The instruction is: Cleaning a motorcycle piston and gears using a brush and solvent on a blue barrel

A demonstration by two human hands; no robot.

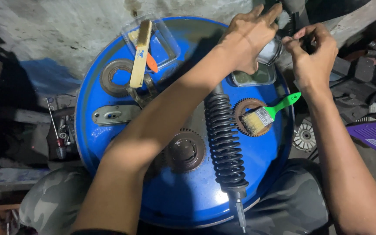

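Two hands up at far rim of round blue metal drum top (183,200). Left hand (250,37) wraps shiny metal cylindrical part (270,52); right hand (312,54) pinches small dark piece beside it. Risk: part overhangs rim, weak grip drops it; forearm could nudge black coil-spring shock absorber (225,143) or green-handled paintbrush (268,114) off drum.

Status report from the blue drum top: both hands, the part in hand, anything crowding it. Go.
Left hand wrapped round a small clear jar. Right hand pinching at its far side, grip hidden. Black coil shock and green-handled brush lie close below.
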